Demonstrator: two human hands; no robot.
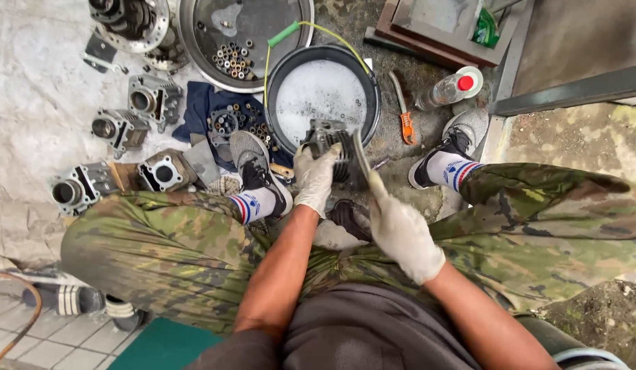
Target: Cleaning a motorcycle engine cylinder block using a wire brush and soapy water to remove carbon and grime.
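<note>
The left hand, gloved, is closing its fingers over the near side of a finned cylinder held at the near rim of the soapy basin, while the right hand is gripping a brush laid against the fins. Scrubbing well probably means bracing the cylinder firmly, stroking along the fins and dipping often, with the other cylinders lying far left.
</note>
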